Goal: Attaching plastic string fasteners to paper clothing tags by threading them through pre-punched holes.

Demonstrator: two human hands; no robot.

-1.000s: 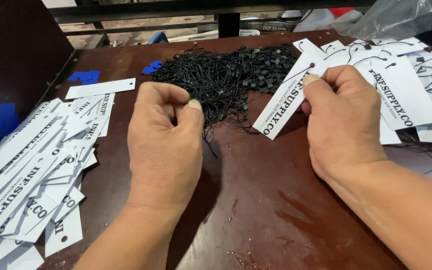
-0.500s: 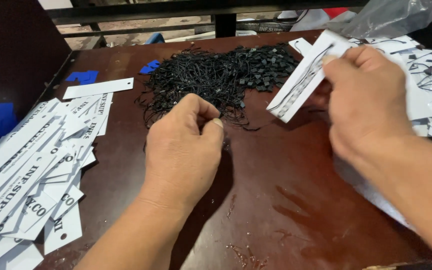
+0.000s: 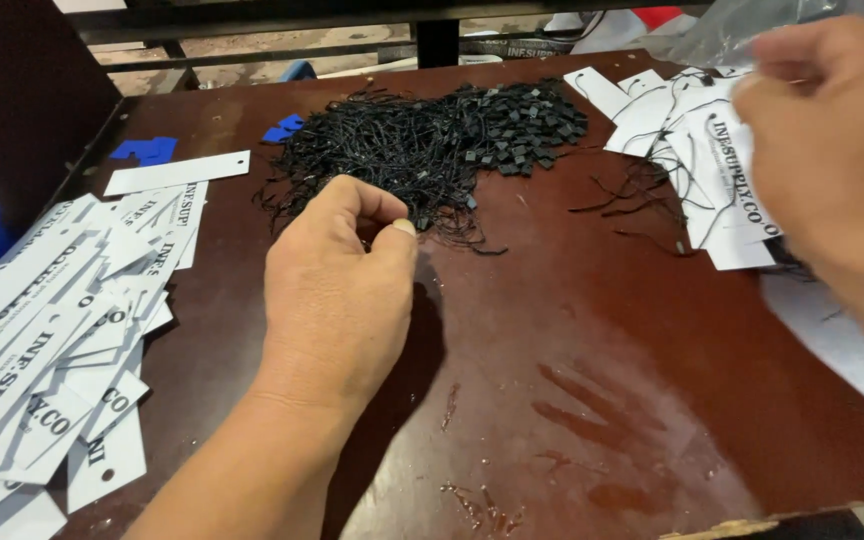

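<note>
Black strings (image 3: 432,150) heaped in a tangled pile at the far middle of the tabletop (image 3: 592,400), many tipped with small square black tabs. Dark reddish-brown tabletop, scuffed and glossy toward the near edge. Left of the pile, a wide spread of white printed tags (image 3: 52,330), overlapping, each punched with a small hole. On the right, a smaller stack of white tags (image 3: 692,140) already threaded, loose black loops trailing off them onto the wood. Left hand (image 3: 337,300) at the near edge of the string pile, back up, fingers curled, thumb and forefinger pinched narrow on a strand or two. Right hand (image 3: 832,150) raised over the right-hand stack, blurred, fingers bent; grip impossible to make out. Blue scraps (image 3: 147,150) near the far left corner.
</note>
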